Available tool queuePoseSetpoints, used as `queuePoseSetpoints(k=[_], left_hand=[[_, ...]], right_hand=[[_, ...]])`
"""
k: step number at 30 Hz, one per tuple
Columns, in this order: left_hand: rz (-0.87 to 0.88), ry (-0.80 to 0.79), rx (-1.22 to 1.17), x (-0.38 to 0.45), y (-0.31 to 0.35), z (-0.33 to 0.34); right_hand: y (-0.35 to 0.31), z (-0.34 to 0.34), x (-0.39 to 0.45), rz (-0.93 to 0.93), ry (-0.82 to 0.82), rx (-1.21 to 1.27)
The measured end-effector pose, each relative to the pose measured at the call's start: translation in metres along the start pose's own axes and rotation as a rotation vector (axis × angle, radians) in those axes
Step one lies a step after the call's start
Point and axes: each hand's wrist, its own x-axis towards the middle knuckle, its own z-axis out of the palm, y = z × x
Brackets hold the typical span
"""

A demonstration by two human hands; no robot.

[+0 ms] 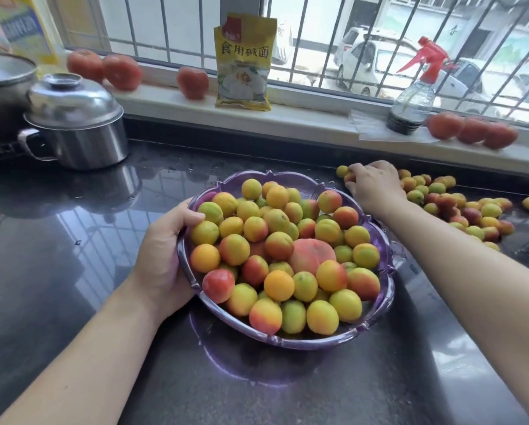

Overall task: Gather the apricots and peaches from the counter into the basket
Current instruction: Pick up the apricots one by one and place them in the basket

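Observation:
A purple translucent basket (379, 289) stands on the dark counter, heaped with several yellow-orange apricots and one larger pink peach (310, 254). My left hand (165, 253) grips the basket's left rim, thumb inside against the fruit. My right hand (375, 187) reaches past the basket's far right edge, its curled fingers on a small apricot (350, 178), with another apricot (342, 171) just beyond. A loose pile of apricots (459, 207) lies on the counter to the right of that hand.
A steel pot with lid (76, 124) stands at the back left beside a larger pan (2, 87). On the window sill are tomatoes (192, 82), a yellow packet (245, 59) and a spray bottle (415, 96). The counter (57, 256) is dark and glossy.

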Motion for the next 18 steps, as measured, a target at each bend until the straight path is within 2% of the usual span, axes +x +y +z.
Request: queuePoseSetpoints(k=[3, 7, 12, 15, 18], left_hand=[[-0.006, 0.005, 0.005, 0.0, 0.0, 0.0], [-0.007, 0.012, 0.0, 0.0, 0.0, 0.0], [-0.012, 0.021, 0.01, 0.0, 0.001, 0.0], [-0.023, 0.027, 0.016, -0.002, 0.002, 0.002], [-0.029, 0.044, -0.005, -0.003, 0.002, 0.003]], right_hand=[[-0.003, -0.001, -0.005, 0.002, 0.044, 0.007], [-0.006, -0.006, -0.012, 0.023, 0.119, 0.139], [-0.008, -0.04, -0.027, 0.133, 0.248, 0.544], [-0.016, -0.079, -0.046, 0.19, 0.133, 0.887], [-0.028, -0.115, -0.07, 0.123, 0.006, 0.998]])
